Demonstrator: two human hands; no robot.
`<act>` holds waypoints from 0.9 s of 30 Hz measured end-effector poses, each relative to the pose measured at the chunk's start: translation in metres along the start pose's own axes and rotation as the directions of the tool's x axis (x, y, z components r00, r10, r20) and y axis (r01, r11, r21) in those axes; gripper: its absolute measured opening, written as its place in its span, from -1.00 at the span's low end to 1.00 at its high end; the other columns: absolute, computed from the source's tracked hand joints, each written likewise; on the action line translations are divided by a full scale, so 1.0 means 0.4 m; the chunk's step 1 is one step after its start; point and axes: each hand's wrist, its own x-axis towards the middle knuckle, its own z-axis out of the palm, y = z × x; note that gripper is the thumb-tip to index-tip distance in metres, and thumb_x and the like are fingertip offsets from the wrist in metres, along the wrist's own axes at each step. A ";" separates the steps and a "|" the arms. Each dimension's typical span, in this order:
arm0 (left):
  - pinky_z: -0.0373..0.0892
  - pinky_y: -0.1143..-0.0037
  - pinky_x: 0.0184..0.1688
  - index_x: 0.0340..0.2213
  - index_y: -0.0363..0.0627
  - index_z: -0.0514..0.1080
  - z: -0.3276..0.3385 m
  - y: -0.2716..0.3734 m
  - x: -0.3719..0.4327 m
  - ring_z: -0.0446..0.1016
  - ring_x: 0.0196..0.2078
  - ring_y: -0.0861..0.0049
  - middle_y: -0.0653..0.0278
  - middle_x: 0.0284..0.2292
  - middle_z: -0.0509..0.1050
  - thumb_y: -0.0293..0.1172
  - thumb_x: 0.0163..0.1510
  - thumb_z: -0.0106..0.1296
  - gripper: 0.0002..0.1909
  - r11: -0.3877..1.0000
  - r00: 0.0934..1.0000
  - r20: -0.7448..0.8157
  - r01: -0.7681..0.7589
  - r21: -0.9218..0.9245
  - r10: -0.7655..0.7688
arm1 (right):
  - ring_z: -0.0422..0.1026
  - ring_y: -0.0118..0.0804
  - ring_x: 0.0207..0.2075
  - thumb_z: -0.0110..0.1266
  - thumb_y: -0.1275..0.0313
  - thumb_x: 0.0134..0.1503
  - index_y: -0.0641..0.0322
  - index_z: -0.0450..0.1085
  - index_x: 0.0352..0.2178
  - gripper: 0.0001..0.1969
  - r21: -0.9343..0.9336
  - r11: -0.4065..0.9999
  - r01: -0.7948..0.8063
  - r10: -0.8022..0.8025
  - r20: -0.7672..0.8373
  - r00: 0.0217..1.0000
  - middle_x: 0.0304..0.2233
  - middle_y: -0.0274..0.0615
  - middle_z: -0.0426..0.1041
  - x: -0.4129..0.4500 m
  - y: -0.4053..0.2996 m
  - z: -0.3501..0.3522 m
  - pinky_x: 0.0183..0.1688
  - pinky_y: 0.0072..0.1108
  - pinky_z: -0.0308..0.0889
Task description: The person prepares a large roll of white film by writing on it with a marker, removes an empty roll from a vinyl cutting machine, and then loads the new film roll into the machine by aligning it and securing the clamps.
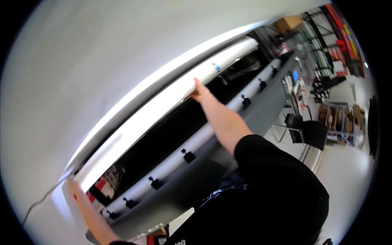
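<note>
A long white roll of sheet material (159, 107) stretches diagonally across the view, close to the wall, with a small blue-green label on its wrap. My right hand (199, 90) grips its lower edge right of the middle; the thumb lies on the front and the fingers go underneath, partly hidden. At the roll's near left end is my left hand (76, 190), blurred, holding around that end. Below the roll runs a long wide-format machine with a pale roller bar (171, 165), which carries several black clamp-like blocks (188, 156).
A bright light strip (137, 88) glows along the wall behind the roll. A grey cable (43, 200) hangs at left. To the right stand a black chair (309, 131), a shelf cart with cardboard (343, 122) and a rack of rolls (318, 46). A cardboard box (288, 24) sits at the far end.
</note>
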 end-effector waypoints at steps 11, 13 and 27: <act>0.23 0.29 0.01 -0.18 -0.52 0.37 0.212 0.022 -0.098 0.33 -0.01 0.01 -0.18 -0.13 0.39 0.25 0.11 -0.45 -0.14 0.973 0.974 0.052 0.215 0.090 -0.220 | 0.48 -0.25 -0.43 0.28 -0.05 -0.22 0.35 0.36 -0.20 -0.30 -0.899 0.375 -0.226 -0.401 -0.377 0.835 -0.29 -0.12 0.46 -0.003 -0.021 0.055 -0.47 -0.54 0.44; 0.24 0.27 0.00 -0.17 -0.51 0.36 0.221 0.021 -0.096 0.33 -0.02 0.00 -0.18 -0.12 0.39 0.24 0.11 -0.44 -0.15 0.965 0.969 -0.007 0.245 0.096 -0.245 | 0.49 -0.30 -0.41 0.26 -0.10 -0.23 0.34 0.36 -0.20 -0.27 -0.928 0.233 -0.289 -0.366 -0.359 0.859 -0.31 -0.16 0.47 0.012 -0.029 0.061 -0.46 -0.56 0.43; 0.29 0.25 -0.11 -0.23 -0.27 0.38 0.417 0.683 -0.804 0.37 -0.20 0.09 -0.02 -0.31 0.42 -0.37 -0.17 0.17 -0.58 0.283 0.255 0.428 -0.959 -0.002 0.867 | 0.39 0.01 -0.15 0.15 0.40 -0.13 0.15 0.41 -0.24 -0.67 -0.885 -0.362 0.292 -0.464 0.443 0.768 -0.24 -0.04 0.42 0.139 -0.310 0.019 -0.08 -0.32 0.31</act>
